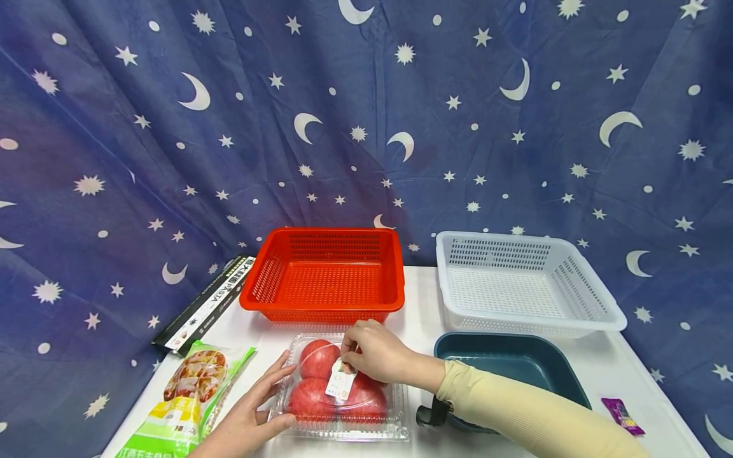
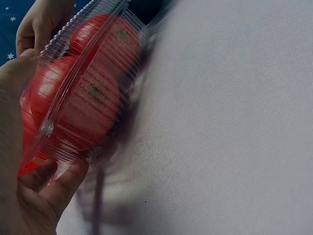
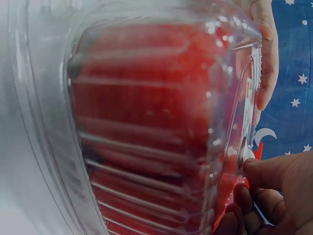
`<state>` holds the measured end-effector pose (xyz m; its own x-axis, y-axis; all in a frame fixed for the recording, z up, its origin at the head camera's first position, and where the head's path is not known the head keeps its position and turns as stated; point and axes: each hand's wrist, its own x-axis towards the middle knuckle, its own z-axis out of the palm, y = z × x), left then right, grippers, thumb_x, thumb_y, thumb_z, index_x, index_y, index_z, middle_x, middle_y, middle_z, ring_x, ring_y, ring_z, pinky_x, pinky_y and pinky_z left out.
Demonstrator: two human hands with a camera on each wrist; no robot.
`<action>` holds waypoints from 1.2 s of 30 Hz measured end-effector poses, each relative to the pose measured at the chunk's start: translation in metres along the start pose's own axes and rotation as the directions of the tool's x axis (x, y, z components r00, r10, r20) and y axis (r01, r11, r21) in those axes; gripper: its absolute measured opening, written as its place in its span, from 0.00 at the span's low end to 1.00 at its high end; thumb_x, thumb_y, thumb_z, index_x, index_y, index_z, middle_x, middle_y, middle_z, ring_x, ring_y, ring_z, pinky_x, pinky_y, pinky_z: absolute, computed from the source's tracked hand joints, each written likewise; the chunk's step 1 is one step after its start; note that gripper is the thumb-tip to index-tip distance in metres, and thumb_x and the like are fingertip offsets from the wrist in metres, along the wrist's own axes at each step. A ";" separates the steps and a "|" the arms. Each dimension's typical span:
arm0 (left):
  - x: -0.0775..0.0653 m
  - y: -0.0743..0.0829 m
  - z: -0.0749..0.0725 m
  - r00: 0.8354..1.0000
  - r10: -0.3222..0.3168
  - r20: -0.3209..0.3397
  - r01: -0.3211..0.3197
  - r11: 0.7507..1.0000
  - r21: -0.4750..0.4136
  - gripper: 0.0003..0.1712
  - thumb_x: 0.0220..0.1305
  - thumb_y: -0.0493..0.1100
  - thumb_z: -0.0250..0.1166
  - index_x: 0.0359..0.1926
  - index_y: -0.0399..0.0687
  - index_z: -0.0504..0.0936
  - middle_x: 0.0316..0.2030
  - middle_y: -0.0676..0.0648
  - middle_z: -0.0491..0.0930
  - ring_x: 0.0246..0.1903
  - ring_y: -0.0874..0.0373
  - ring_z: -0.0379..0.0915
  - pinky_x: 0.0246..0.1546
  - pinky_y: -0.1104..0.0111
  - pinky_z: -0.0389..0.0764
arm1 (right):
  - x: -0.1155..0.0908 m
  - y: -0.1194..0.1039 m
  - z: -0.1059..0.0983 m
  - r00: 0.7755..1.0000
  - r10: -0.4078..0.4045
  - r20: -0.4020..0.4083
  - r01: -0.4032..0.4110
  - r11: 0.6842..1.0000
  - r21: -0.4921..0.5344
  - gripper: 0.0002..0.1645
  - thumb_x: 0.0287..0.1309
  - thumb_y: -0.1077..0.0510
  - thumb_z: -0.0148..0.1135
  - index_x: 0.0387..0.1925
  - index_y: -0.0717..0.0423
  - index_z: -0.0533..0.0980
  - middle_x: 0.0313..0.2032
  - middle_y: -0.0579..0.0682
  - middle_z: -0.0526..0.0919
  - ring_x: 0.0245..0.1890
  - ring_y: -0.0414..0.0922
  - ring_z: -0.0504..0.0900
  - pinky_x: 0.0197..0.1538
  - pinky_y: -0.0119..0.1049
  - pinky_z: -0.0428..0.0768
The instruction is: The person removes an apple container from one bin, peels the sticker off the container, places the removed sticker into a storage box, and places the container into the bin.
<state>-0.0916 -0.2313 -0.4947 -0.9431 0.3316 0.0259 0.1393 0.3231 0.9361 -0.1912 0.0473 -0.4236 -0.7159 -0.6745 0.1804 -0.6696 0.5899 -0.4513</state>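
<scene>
A clear plastic clamshell box of several large red tomatoes rests on the white table in front of me. My left hand holds its near left corner, thumb at the front edge and fingers spread along the left side. Over the lid, my right hand pinches the upper end of a white label between thumb and curled fingers. The right wrist view shows the thumb right at the label, low over the lid. Part of the label is hidden beneath the fingertips.
Behind the box stands a red basket, with a white basket to its right. A dark teal pan lies partly under my right forearm. A purple packet is far right. On the left are a green food bag and a black-and-white pasta box.
</scene>
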 end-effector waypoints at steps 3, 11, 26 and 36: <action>0.000 -0.001 0.000 1.000 0.030 -0.003 -0.030 1.000 0.000 0.39 0.68 0.35 0.69 0.76 0.50 0.64 0.80 0.38 0.42 0.68 0.21 0.54 0.51 0.57 0.82 | 0.000 0.000 -0.001 1.000 0.002 0.005 -0.002 1.000 0.024 0.12 0.61 0.61 0.70 0.25 0.44 0.79 0.20 0.28 0.75 0.32 0.34 0.73 0.46 0.32 0.73; 0.000 -0.003 0.000 0.999 0.046 -0.009 -0.046 0.999 -0.001 0.38 0.68 0.35 0.68 0.76 0.49 0.64 0.80 0.37 0.43 0.68 0.24 0.54 0.50 0.61 0.80 | -0.002 -0.001 -0.003 1.000 0.016 0.010 -0.016 0.997 0.076 0.10 0.62 0.60 0.70 0.27 0.46 0.80 0.18 0.29 0.75 0.32 0.33 0.73 0.47 0.34 0.73; -0.001 -0.002 0.000 1.000 0.024 -0.016 -0.024 1.000 0.012 0.38 0.68 0.37 0.69 0.75 0.52 0.65 0.80 0.38 0.43 0.68 0.24 0.55 0.50 0.65 0.80 | -0.002 -0.002 -0.008 0.999 0.013 0.039 -0.021 0.981 0.195 0.09 0.63 0.63 0.70 0.29 0.49 0.80 0.20 0.35 0.79 0.26 0.30 0.75 0.36 0.28 0.73; -0.001 -0.001 0.001 1.000 0.015 -0.022 -0.015 1.000 0.026 0.38 0.68 0.38 0.69 0.75 0.52 0.65 0.80 0.39 0.44 0.68 0.24 0.56 0.50 0.62 0.81 | -0.002 -0.002 -0.011 0.998 0.026 0.050 -0.036 0.979 0.199 0.08 0.64 0.62 0.69 0.30 0.48 0.80 0.22 0.34 0.76 0.25 0.33 0.72 0.34 0.29 0.73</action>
<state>-0.0907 -0.2310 -0.4959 -0.9472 0.3169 0.0478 0.1609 0.3414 0.9260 -0.1910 0.0524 -0.4135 -0.7224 -0.6802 0.1242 -0.5905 0.5134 -0.6227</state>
